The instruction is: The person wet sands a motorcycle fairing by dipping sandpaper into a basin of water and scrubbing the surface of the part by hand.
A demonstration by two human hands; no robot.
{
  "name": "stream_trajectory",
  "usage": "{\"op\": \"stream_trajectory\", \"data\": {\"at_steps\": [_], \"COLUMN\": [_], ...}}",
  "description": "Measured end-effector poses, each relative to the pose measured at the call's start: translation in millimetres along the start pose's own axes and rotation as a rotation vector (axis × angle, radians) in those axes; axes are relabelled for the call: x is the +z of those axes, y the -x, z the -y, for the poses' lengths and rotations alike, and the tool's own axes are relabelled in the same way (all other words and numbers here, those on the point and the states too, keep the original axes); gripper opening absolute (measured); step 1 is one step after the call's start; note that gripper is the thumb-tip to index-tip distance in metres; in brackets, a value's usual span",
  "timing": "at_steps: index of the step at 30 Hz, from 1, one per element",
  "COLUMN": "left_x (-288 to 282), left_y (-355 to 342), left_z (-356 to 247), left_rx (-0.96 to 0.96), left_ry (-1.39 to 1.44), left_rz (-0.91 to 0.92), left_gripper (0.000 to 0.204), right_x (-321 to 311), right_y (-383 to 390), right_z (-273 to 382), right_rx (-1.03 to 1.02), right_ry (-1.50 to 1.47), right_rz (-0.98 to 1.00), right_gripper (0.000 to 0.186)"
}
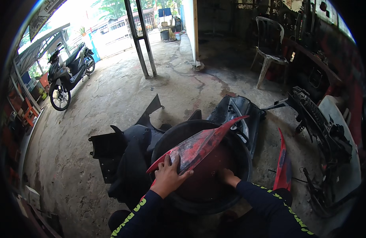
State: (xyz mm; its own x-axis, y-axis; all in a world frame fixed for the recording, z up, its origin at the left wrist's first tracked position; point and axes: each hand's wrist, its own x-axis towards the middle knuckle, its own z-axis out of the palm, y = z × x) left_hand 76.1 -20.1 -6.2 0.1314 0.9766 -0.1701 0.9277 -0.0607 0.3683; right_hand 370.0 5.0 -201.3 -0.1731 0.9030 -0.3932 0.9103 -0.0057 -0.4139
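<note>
My left hand (170, 176) grips a long red body panel (208, 141) with a dark, speckled middle, its fingers spread over the surface and thumb at the lower edge. The panel lies slanted over a round black tub (246, 166) holding dark reddish liquid, its pointed end up at the right. My right hand (227, 176) reaches into the tub beneath the panel, fingers curled down; what they hold, if anything, is hidden. A second red panel (285, 166) rests to the right of the tub.
Black plastic fairings (127, 158) lie left of the tub, another part (254, 115) behind it, more parts (325, 131) at right on the concrete floor (64, 150). A scooter (72, 75) stands back left, a metal post (147, 59) centre, a plastic chair (270, 57) back right.
</note>
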Motion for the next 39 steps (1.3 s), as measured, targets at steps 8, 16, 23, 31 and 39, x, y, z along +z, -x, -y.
{"op": "stream_trajectory", "data": {"at_steps": [8, 16, 23, 31, 39], "left_x": [8.5, -2.8, 0.1, -5.6, -8.4], "left_y": [-16.0, 2.8, 3.0, 3.1, 2.4], "left_z": [34.5, 33.4, 8.7, 9.2, 10.4], "left_rx": [0.012, 0.121, 0.045, 0.026, 0.027], "left_ry": [0.100, 0.177, 0.056, 0.038, 0.091], "left_rz": [0.056, 0.104, -0.026, -0.008, 0.028], "left_gripper": [0.095, 0.132, 0.108, 0.105, 0.104], "right_x": [-43.5, -131.2, -117.1, -102.2, -103.1], "right_y": [-13.9, 67.2, 36.3, 46.8, 58.7], "right_z": [21.5, 103.5, 96.1, 104.3, 117.3], "right_rx": [-0.075, -0.453, -0.638, -0.751, -0.813], "right_ry": [-0.148, -0.052, 0.196, 0.205, 0.131], "right_rz": [-0.023, -0.684, -0.852, -0.815, -0.790], "right_gripper": [0.042, 0.035, 0.043, 0.043, 0.040]}}
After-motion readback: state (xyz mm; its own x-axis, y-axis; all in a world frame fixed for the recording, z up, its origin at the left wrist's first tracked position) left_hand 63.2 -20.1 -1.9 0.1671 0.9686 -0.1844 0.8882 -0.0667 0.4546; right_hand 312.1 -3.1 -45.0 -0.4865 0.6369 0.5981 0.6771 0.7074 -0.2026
